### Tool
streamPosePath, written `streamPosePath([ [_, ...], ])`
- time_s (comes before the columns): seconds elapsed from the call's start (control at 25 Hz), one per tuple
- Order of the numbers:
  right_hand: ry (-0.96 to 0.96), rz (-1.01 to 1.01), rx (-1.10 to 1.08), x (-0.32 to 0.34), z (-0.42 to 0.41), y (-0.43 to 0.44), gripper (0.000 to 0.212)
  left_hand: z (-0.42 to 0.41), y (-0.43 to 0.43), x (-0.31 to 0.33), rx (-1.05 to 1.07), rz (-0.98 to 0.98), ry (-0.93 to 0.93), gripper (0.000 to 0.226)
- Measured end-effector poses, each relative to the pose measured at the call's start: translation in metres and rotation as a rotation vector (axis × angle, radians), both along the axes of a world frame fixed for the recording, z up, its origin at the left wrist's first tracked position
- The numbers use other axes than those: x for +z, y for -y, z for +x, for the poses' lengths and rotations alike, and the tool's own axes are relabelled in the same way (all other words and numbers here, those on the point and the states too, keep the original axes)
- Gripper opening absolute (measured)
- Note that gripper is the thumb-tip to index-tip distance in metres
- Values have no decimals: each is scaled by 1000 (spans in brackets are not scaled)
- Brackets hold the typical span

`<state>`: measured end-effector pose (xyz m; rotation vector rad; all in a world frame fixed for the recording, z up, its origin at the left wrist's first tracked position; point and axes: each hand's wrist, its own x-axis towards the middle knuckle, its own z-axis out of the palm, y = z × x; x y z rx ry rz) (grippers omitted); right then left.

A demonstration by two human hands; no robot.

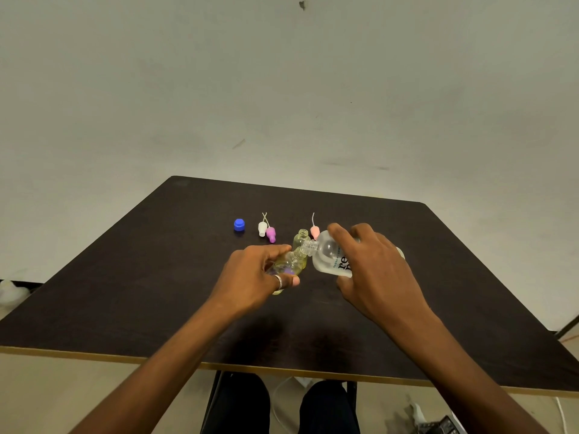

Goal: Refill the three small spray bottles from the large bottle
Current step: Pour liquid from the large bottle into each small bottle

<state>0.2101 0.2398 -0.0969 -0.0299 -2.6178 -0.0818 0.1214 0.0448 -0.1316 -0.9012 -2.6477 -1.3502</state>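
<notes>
Mid-pour: large bottle feeding a small bottle, centre of the surface.

Past the near edge, L hand (253,274) grips a small bottle (289,261) tilted, w/ yellowish liquid inside; R hand (376,264) is wrapped round the large bottle (329,255), tipped so its neck meets the small one's mouth. Step looks like filling one of three. Next calls for watching the level, righting the large bottle w/o dribble, then setting this one upright. Just behind, a second small bottle (302,236) stands uncapped; third not clearly seen. Toward the far edge: pink spray top (315,231), purple spray top (271,234), white spray top (262,228), blue cap (239,224). Dark matt surface (156,292) w/ pale edging; plain scuffed wall (282,89) beyond.
</notes>
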Motion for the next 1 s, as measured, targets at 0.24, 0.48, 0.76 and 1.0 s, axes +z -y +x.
streamPosePath([
  [0.24, -3, 6, -4, -1, 0, -1, 80, -1, 0, 0, -3, 0, 9, 69],
  [0.48, 4, 14, -8, 0, 1, 0, 79, -1, 0, 0, -4, -7, 17, 69],
  [0.76, -11, 21, -11, 2, 2, 0, 78, -1, 0, 0, -7, -6, 22, 70],
  [1.0, 2, 11, -13, 2, 2, 0, 78, 0, -1, 0, -6, 5, 26, 69],
])
